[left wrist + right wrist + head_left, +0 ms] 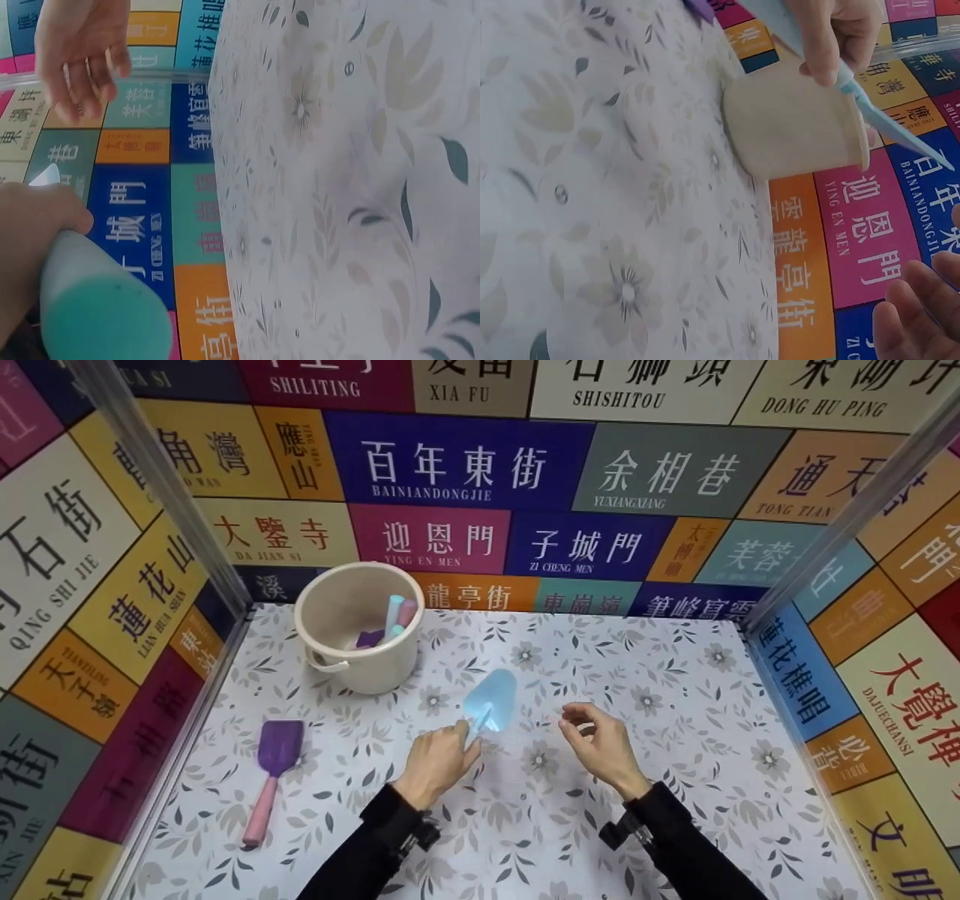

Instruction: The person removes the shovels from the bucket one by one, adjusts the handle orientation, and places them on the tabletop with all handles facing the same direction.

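My left hand (pixel 439 757) grips the handle of a light blue toy trowel (pixel 493 697), whose blade points away from me above the floral surface. In the left wrist view, the butt of the trowel's handle (pixel 105 315) sticks out below the fist. To the right, apart from the trowel, my right hand (pixel 604 746) is raised with loosely bent fingers and holds nothing. Its fingers (pixel 922 307) show at the lower right of the right wrist view. Left of my left hand lies a toy shovel (pixel 280 746) with a purple blade and pink handle.
A beige bucket (pixel 367 667) stands at the back left with its handle hanging down. Inside are light blue and pink handles (pixel 393 611) and a purple piece (pixel 369 639). Sign-printed walls (pixel 457 465) enclose the floral tabletop (pixel 675 810) at the back and sides.
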Demonstrator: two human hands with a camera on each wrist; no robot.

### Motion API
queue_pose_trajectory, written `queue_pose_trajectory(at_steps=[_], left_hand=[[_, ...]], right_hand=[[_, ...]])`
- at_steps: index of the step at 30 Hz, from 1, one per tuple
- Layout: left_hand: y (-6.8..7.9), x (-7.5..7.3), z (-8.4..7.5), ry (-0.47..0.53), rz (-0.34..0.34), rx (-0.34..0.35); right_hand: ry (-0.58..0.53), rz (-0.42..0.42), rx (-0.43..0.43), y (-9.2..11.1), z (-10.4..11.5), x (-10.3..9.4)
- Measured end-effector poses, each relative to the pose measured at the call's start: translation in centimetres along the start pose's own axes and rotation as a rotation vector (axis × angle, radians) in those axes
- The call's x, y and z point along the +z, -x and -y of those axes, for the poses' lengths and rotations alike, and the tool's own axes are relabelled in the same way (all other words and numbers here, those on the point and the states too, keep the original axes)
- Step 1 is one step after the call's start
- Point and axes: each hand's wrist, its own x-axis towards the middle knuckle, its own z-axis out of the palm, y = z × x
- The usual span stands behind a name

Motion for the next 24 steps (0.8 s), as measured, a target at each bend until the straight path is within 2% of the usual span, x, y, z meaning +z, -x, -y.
queue_pose_trajectory(at_steps=[6, 9, 14, 24], left_hand=[[1.2, -1.3, 2.3, -0.001, -0.004, -0.076], [1.9, -1.9, 3.6, -0.012, -0.021, -0.100], [3.2, -2.8, 5.7, 0.018, -0.004, -0.176], [7.1, -4.5, 10.3, 0.086, 0.152, -0.396]], right_hand=[[0.324, -0.062, -0.344, 1.1, -1.9, -1.9], [0.451, -0.067, -0.437, 1.5, -2.6, -2.8], [0.559, -0.032, -0.459, 2.2, -3.6, -4.2], [0.624, -0.025, -0.418, 3.6, -5.7, -6.5]])
